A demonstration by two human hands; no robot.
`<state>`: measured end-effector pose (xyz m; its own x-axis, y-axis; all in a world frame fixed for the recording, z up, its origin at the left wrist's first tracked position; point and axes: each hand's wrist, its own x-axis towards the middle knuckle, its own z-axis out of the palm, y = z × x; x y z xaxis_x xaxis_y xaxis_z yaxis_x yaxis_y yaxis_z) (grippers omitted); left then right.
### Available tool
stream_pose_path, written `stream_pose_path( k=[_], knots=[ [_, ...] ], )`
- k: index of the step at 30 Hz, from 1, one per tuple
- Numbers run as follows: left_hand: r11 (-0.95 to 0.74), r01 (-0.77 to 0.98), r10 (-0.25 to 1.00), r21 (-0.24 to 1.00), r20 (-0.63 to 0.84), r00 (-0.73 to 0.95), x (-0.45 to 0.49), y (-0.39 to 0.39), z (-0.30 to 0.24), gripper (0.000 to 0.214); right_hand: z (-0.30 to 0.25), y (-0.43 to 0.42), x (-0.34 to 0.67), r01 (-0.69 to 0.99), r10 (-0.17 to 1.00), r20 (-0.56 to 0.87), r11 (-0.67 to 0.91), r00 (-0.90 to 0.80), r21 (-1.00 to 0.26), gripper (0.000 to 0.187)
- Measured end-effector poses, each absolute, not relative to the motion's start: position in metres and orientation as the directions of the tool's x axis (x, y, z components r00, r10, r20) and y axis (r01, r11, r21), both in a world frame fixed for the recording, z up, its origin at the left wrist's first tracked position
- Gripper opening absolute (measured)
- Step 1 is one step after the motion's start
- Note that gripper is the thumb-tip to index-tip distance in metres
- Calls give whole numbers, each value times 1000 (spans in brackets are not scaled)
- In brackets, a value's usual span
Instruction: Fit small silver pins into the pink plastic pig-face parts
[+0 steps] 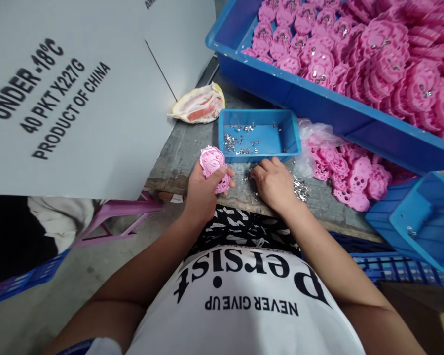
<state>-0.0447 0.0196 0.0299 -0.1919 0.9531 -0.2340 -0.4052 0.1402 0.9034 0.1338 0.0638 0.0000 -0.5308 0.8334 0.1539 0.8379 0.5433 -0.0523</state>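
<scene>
A pink moulded plastic piece [213,166] is held in my left hand [203,190], thumb across its lower part. On the table edge, my right hand [274,183] has its fingers bent down and closed among small metal parts [300,188]; whatever is between the fingertips is hidden. Just beyond both hands stands a small blue tray [261,158] with more tiny metal parts [231,143] scattered over its bottom.
A large blue bin [318,98] at the back right holds many pink pieces [385,44]. Loose pink pieces [358,175] and a plastic bag [318,138] lie before it. Another blue tray [425,217] tilts at right. A fruit peel [200,104] lies beside printed cardboard [96,98].
</scene>
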Motion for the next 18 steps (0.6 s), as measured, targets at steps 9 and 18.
stream_pose_path(
  k=[9,18],
  knots=[
    [223,-403,954,888,-284,-96,-39,10,28,38,6,57,138,795,874,144,483,-464,-367,18],
    [266,-275,957,924,-288,-40,-19,3,30,35,29,36,157,-157,904,-305,-362,-298,-919,35]
  ],
)
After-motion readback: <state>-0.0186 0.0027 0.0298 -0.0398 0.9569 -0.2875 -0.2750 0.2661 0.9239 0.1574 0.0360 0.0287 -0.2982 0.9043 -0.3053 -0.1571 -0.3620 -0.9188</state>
